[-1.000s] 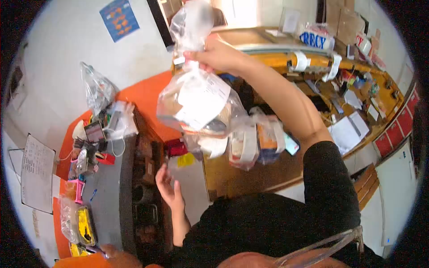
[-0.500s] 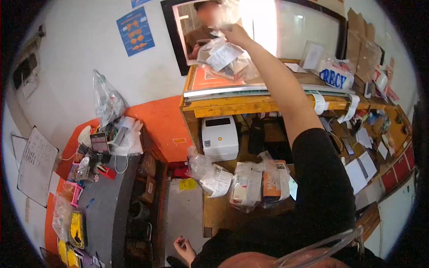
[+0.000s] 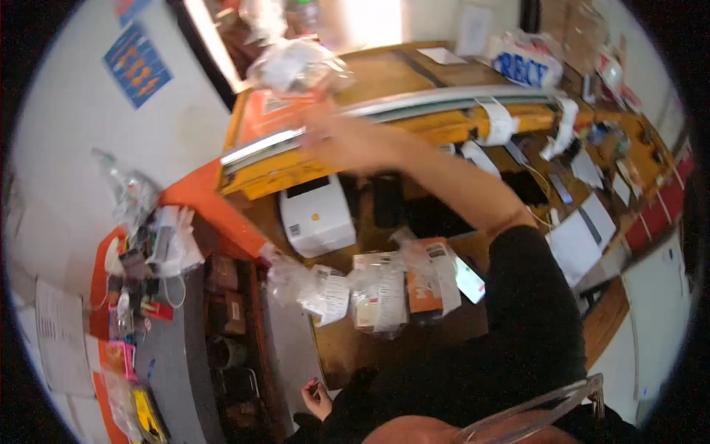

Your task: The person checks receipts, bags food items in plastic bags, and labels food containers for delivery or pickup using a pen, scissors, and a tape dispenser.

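My right hand (image 3: 333, 140), smeared by motion, is over the front edge of the wooden counter ledge (image 3: 384, 66); its fingers cannot be made out. Beyond it, a clear plastic bag with a paper slip and a package inside (image 3: 299, 66) is at the window opening, apart from my hand. Low by my body hangs my left hand (image 3: 316, 399), fingers loosely curled and nothing visible in them. On the lower desk lie several bagged packages: one with a receipt (image 3: 333, 296), a pale box (image 3: 379, 292) and an orange box (image 3: 427, 277).
A white label printer (image 3: 316, 218) stands under the ledge. Beside the orange box lies a phone with a lit screen (image 3: 469, 280). A white bag with blue letters (image 3: 526, 63) sits on the ledge. Paper strips (image 3: 497, 122) hang from its edge. At left is a grey counter (image 3: 174, 355) with clutter.
My right hand has let go of the plastic bag and drawn back from the window toward me. The view has turned to the right. My left hand stays low.
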Available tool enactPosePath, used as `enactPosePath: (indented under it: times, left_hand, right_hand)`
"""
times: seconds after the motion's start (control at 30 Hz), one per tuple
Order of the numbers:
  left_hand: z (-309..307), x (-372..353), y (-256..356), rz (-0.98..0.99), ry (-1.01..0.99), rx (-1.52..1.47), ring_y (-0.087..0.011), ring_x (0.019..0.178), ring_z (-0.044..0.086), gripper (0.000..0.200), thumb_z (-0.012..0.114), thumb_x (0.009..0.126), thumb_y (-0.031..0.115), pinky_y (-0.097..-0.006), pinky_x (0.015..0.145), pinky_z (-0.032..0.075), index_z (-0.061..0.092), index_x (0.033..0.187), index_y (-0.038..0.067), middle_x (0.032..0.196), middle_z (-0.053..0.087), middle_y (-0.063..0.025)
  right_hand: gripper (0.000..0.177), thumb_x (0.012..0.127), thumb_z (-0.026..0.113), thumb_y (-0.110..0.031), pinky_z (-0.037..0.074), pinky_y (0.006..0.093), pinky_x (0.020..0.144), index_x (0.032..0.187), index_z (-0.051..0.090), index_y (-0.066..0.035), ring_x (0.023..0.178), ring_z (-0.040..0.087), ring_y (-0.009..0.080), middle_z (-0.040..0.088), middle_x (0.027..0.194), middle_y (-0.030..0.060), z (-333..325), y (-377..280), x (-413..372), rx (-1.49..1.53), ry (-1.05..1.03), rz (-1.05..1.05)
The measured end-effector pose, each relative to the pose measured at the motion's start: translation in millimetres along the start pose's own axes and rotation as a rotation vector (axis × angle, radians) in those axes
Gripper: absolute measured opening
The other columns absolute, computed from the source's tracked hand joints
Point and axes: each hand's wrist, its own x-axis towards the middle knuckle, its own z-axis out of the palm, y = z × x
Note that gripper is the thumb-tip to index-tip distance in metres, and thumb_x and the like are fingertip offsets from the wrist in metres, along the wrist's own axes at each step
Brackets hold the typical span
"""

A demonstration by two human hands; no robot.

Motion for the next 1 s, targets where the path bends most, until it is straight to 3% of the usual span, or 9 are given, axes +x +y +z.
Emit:
enactPosePath:
  times: [0.13, 0.27, 0.33, 0.47, 0.63, 0.73, 0.8, 0.9, 1.0]
  left_hand:
    - [29, 12, 35, 0.108, -0.079, 0.06, -0.015, 0.083, 0.048, 0.011, 0.05, 0.08, 0.001, -0.0264, 0.075, 0.039, 0.046, 0.09, 0.002, 0.09, 0.05, -0.0069]
    - [78, 14, 86, 0.424, -0.105, 0.129, -0.0133, 0.079, 0.045, 0.009, 0.05, 0.082, 0.003, -0.0247, 0.073, 0.037, 0.046, 0.09, 0.002, 0.085, 0.047, -0.0048]
    - [105, 6, 109, 0.445, -0.115, 0.106, -0.013, 0.079, 0.045, 0.009, 0.05, 0.083, 0.003, -0.0242, 0.073, 0.036, 0.046, 0.09, 0.002, 0.085, 0.047, -0.0045]
    - [136, -4, 113, 0.511, -0.162, 0.106, -0.0124, 0.079, 0.045, 0.008, 0.05, 0.083, 0.003, -0.0237, 0.073, 0.035, 0.047, 0.089, 0.001, 0.085, 0.047, -0.0045]
    - [137, -16, 93, 0.355, -0.233, 0.152, -0.0123, 0.08, 0.046, 0.008, 0.05, 0.082, 0.003, -0.0241, 0.071, 0.037, 0.047, 0.09, 0.0, 0.084, 0.049, -0.0052]
    - [118, -11, 69, 0.373, -0.282, 0.388, -0.0149, 0.084, 0.047, 0.015, 0.051, 0.081, 0.003, -0.0265, 0.068, 0.041, 0.047, 0.095, -0.001, 0.091, 0.049, -0.0096]
    - [101, -15, 49, 0.675, -0.089, 0.79, -0.024, 0.089, 0.047, 0.022, 0.05, 0.081, 0.005, -0.0335, 0.072, 0.041, 0.044, 0.102, -0.002, 0.099, 0.045, -0.0157]
    - [32, -17, -24, 0.457, 0.159, 0.915, -0.0361, 0.091, 0.044, 0.029, 0.05, 0.079, 0.007, -0.041, 0.078, 0.038, 0.042, 0.105, -0.002, 0.103, 0.04, -0.0212]
    - [-23, -38, -71, 0.24, 0.391, 0.96, -0.0378, 0.093, 0.044, 0.033, 0.053, 0.074, 0.009, -0.0416, 0.08, 0.038, 0.044, 0.103, -0.002, 0.102, 0.041, -0.0222]
  right_hand:
    - [0.025, 0.083, 0.051, -0.014, 0.044, 0.0349, 0.075, 0.104, 0.052, -0.001, 0.087, 0.055, 0.024, 0.057, 0.094, 0.0141, 22, 41, -144, 0.136, -0.726, -0.099]
    - [0.018, 0.083, 0.049, -0.009, 0.047, 0.0288, 0.071, 0.095, 0.057, 0.001, 0.074, 0.059, 0.0188, 0.061, 0.083, 0.0121, -13, 123, -246, 0.408, -0.139, 0.585]
    - [0.018, 0.077, 0.054, -0.011, 0.047, 0.0297, 0.068, 0.089, 0.059, 0.001, 0.077, 0.06, 0.0195, 0.061, 0.081, 0.013, -18, 189, -296, 0.084, 0.162, 0.736]
    - [0.018, 0.075, 0.054, -0.008, 0.047, 0.0304, 0.068, 0.091, 0.06, -0.002, 0.077, 0.06, 0.0199, 0.061, 0.081, 0.0126, -18, 250, -338, -0.199, 0.239, 0.887]
    - [0.02, 0.075, 0.055, -0.008, 0.047, 0.0326, 0.069, 0.094, 0.059, -0.003, 0.079, 0.059, 0.0239, 0.06, 0.088, 0.013, 12, 220, -302, 0.178, 0.416, 0.959]
    - [0.017, 0.077, 0.053, -0.005, 0.046, 0.0302, 0.067, 0.092, 0.058, -0.002, 0.074, 0.058, 0.0205, 0.059, 0.084, 0.012, 33, 163, -260, 0.033, 0.563, 0.637]
    - [0.012, 0.076, 0.052, 0.0, 0.044, 0.0279, 0.062, 0.086, 0.059, -0.001, 0.067, 0.055, 0.0155, 0.058, 0.076, 0.0101, 57, 121, -241, 0.043, 0.644, 0.307]
    - [0.008, 0.077, 0.054, -0.005, 0.043, 0.0304, 0.063, 0.084, 0.058, -0.002, 0.068, 0.054, 0.0179, 0.056, 0.074, 0.0083, 112, 58, -237, 0.366, 0.272, 0.025]
    - [0.018, 0.081, 0.052, -0.008, 0.041, 0.0322, 0.075, 0.098, 0.054, -0.005, 0.082, 0.052, 0.0203, 0.054, 0.087, 0.0078, 198, 41, -258, 0.541, -0.455, -0.105]
